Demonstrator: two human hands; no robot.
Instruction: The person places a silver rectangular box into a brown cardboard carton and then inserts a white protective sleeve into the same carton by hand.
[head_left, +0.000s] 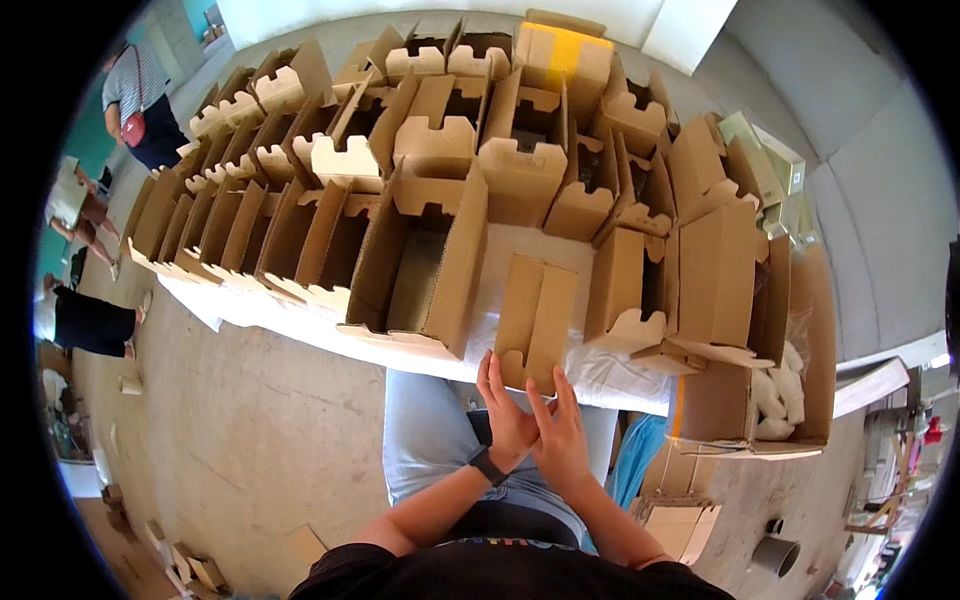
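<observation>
A narrow closed cardboard carton lies on the white-covered table right in front of me, between taller open boxes. At its near end are both hands. My left hand, with a dark band on its wrist, has its fingers stretched forward, the tips close to the carton's edge. My right hand also has its fingers extended and apart, and its inner side meets the left hand. Nothing shows in either hand. Whether the fingertips touch the carton I cannot tell for sure.
Several open cardboard bins stand in rows across the table. At the right, a larger carton holds white bundles. Flattened cardboard and blue plastic are below it. Other people stand at the left.
</observation>
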